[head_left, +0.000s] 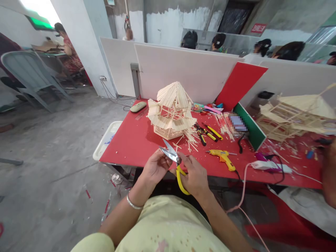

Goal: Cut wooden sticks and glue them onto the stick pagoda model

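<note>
My right hand is closed around the yellow handles of a pair of scissors, held over the table's front edge. The scissors' blades are spread apart and point away from me to the left. Close beside the lower blade, my left hand has its fingers curled in a pinch; whatever they hold is too small or hidden to make out. Just beyond the blades stands a pagoda-like model house built of thin wooden sticks, with layered roofs. Loose wooden sticks lie scattered at its right foot.
On the red table lie a yellow glue gun, pliers, a yellow cutter and a pale computer mouse. A green board divides off another stick model at right. A pink cable hangs over the front edge.
</note>
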Motion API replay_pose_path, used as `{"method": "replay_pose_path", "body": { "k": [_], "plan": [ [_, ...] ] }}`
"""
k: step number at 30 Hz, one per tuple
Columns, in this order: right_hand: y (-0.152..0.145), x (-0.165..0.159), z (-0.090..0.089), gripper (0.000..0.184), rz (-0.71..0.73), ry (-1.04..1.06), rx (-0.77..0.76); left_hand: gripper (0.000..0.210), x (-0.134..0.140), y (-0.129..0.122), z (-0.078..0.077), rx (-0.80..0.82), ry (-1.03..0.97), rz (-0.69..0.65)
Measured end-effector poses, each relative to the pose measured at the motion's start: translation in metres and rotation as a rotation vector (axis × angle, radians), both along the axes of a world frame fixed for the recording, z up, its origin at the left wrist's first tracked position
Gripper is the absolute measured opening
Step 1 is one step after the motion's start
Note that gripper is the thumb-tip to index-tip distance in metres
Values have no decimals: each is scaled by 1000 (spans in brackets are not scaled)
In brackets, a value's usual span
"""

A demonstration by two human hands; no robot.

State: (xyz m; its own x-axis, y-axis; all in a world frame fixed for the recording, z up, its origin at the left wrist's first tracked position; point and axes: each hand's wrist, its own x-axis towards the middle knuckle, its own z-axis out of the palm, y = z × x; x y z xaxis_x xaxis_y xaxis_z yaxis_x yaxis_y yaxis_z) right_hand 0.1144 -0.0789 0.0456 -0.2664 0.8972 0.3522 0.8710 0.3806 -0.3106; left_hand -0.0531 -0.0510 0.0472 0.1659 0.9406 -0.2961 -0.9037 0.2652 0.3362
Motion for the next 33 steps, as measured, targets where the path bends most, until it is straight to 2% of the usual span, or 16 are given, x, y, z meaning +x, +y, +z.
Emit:
{"method": "replay_pose_path", "body": {
  "k": [4, 10, 15, 19, 25, 33],
  "plan": [
    [1, -2, -6, 50, 9, 9, -23, 15, -3, -1, -2, 23, 27, 25],
    [2, -5, -17, 44, 58, 128, -42, 13, -6, -1, -7, 12, -32, -9],
    [0, -6, -8, 51, -10, -20, 21, 10, -6, 2, -7, -78, -38, 28],
    [1, -6, -1, 50, -35, -89, 22, 10, -5, 1, -4, -62, -53, 5],
    [1, -6, -1, 50, -42, -108, 11, 11, -5, 0, -9, -42, -51, 0],
    [-1, -5, -5, 46, 7, -42, -31, 16, -5, -1, -14, 28, 54, 21]
  ]
}}
